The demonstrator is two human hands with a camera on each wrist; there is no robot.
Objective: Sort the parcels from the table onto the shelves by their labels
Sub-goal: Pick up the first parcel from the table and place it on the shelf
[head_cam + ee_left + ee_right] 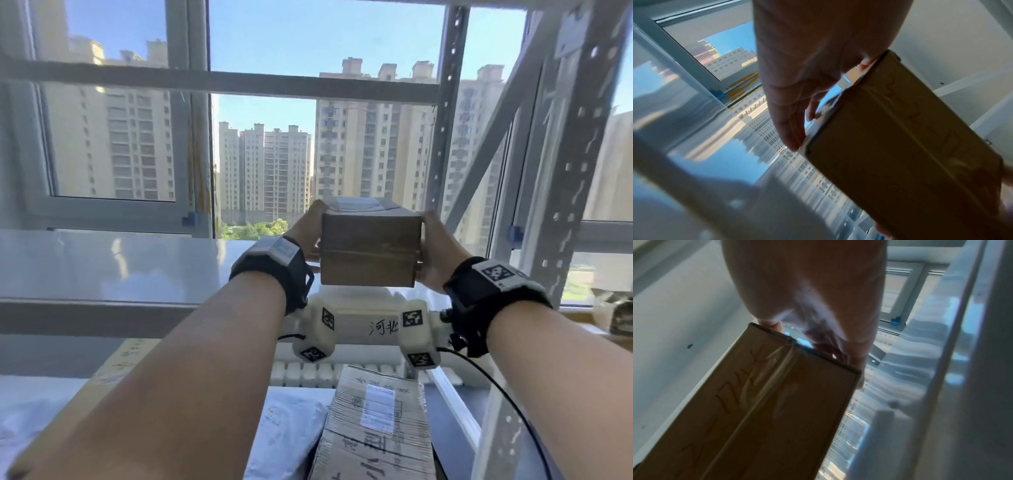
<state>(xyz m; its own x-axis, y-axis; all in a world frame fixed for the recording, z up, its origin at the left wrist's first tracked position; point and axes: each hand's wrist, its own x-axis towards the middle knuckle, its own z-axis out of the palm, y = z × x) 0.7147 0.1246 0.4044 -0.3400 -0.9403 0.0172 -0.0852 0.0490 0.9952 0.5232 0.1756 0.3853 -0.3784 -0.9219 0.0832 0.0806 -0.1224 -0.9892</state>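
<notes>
Brown cardboard box point(370, 248), sealed with clear tape along its seam, is held in the air between both hands at the level of a glossy white shelf board point(102, 263), in front of the window. Left hand point(306, 234) presses on the box's left end, fingers reaching along its far side. Right hand point(435, 251) presses on the right end, fingers laid against it. Red handwriting shows on the box's underside in both wrist views. Below, a taped parcel point(376, 425) and a white mailer bag point(284, 435) lie on the desk point(448, 418). Grey metal shelf uprights point(561, 205) stand at right
</notes>
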